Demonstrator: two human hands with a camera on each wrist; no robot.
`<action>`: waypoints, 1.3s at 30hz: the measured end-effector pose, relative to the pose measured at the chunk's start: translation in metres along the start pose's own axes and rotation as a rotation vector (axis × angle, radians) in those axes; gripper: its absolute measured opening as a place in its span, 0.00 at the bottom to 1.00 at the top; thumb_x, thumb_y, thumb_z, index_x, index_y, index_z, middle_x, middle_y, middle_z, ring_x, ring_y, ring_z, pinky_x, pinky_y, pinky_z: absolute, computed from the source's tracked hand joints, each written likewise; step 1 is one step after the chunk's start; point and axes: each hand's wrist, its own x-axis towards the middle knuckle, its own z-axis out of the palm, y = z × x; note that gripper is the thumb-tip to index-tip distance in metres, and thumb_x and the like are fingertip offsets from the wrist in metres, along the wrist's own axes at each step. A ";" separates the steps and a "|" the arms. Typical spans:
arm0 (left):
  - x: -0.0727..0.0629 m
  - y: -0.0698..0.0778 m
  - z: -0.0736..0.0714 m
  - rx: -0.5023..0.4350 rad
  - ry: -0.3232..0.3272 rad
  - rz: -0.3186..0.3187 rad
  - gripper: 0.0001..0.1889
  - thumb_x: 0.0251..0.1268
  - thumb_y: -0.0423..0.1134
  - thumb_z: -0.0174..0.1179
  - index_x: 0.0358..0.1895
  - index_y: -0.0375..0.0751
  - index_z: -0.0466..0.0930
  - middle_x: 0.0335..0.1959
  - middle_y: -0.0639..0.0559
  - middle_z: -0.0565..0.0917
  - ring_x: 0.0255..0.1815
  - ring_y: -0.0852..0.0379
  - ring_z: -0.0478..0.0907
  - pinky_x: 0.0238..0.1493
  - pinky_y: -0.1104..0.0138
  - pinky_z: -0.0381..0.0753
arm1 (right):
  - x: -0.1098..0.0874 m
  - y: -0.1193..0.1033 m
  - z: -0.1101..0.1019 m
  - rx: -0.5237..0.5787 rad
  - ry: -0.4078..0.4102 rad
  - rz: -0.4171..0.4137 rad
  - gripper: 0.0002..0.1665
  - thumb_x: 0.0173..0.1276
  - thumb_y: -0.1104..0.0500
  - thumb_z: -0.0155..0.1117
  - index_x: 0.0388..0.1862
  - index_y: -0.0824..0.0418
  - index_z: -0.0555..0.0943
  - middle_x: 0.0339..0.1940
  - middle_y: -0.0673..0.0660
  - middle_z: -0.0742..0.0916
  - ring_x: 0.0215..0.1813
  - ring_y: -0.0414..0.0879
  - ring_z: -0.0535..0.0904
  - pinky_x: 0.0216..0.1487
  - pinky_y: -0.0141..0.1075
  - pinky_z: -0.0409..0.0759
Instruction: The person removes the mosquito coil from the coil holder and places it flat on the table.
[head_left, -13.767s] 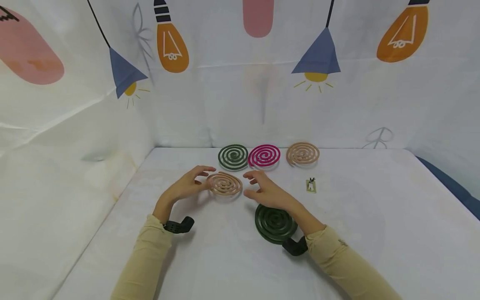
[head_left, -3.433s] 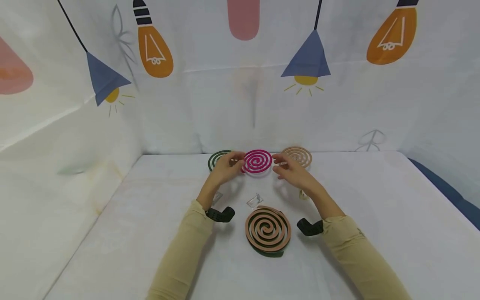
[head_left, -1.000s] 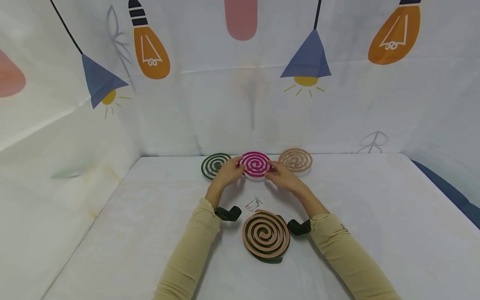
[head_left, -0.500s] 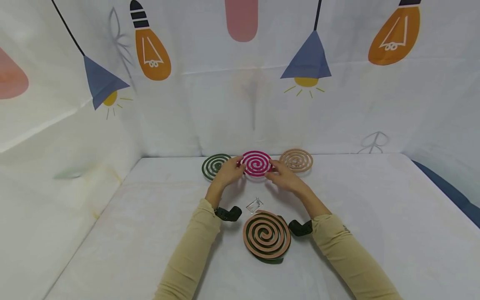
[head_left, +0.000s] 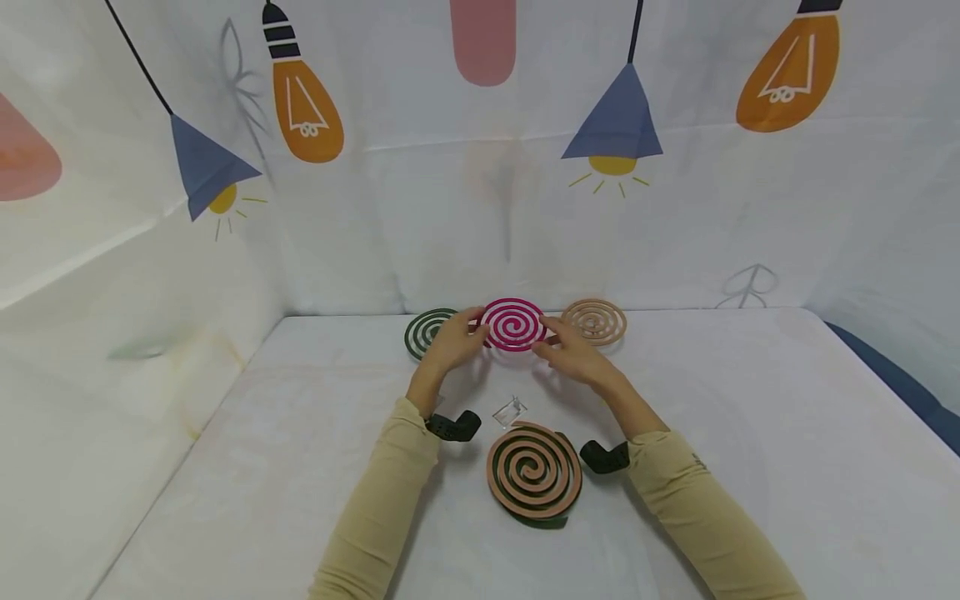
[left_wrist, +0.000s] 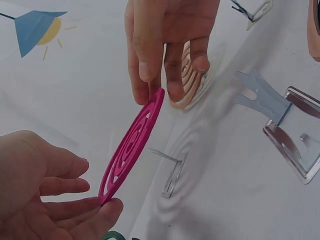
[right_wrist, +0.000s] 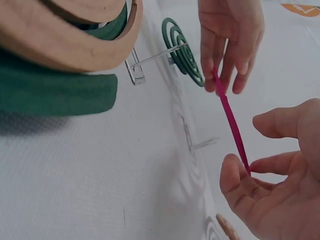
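Note:
A pink mosquito coil (head_left: 512,325) is held up off the table at the back, tilted, between both hands. My left hand (head_left: 454,340) pinches its left rim between thumb and fingers, seen closely in the left wrist view. The opposite rim is pinched by the fingers of my right hand (head_left: 573,350). Under the raised coil, in the left wrist view, a small metal stand (left_wrist: 175,175) sits on the table. A green coil (head_left: 423,332) is partly hidden behind my left hand, and a tan coil (head_left: 594,322) stands right of the pink one.
Nearer the front, a tan coil (head_left: 534,471) lies on top of a green coil (head_left: 546,524). Behind that stack is another metal stand (head_left: 510,411). A white printed cloth wall (head_left: 420,225) rises along the table's back edge.
The tan coil handled earliest now lies on the front green coil, leaving its stand bare. Both hands moved to the pink coil, took its rims, and have raised it slightly over the last second.

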 end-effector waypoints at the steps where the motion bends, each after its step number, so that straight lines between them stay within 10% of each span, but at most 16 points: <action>1: 0.000 0.000 -0.001 -0.009 -0.001 -0.002 0.25 0.69 0.38 0.50 0.67 0.33 0.64 0.65 0.38 0.72 0.60 0.43 0.75 0.61 0.56 0.73 | -0.001 -0.001 -0.001 -0.004 0.004 0.006 0.38 0.72 0.56 0.52 0.75 0.64 0.51 0.72 0.69 0.58 0.66 0.61 0.69 0.52 0.43 0.80; 17: -0.007 0.002 -0.014 -0.150 0.041 -0.093 0.24 0.68 0.38 0.52 0.66 0.39 0.66 0.50 0.42 0.79 0.35 0.56 0.75 0.33 0.72 0.74 | -0.009 -0.011 -0.009 0.049 0.009 -0.036 0.33 0.73 0.58 0.50 0.73 0.64 0.56 0.64 0.68 0.74 0.54 0.62 0.78 0.57 0.51 0.76; 30: -0.012 0.004 -0.017 -0.146 -0.034 -0.093 0.21 0.71 0.40 0.50 0.64 0.40 0.70 0.44 0.39 0.79 0.36 0.42 0.83 0.34 0.66 0.80 | -0.019 -0.015 -0.015 -0.019 0.025 -0.066 0.28 0.73 0.60 0.50 0.70 0.65 0.64 0.49 0.66 0.83 0.48 0.54 0.81 0.52 0.47 0.77; 39: -0.019 0.007 -0.021 -0.117 -0.123 -0.063 0.16 0.71 0.41 0.51 0.58 0.40 0.76 0.33 0.43 0.78 0.23 0.59 0.77 0.34 0.61 0.82 | -0.027 -0.017 -0.020 -0.006 0.009 -0.086 0.26 0.74 0.62 0.49 0.68 0.70 0.65 0.49 0.67 0.83 0.45 0.55 0.82 0.53 0.52 0.77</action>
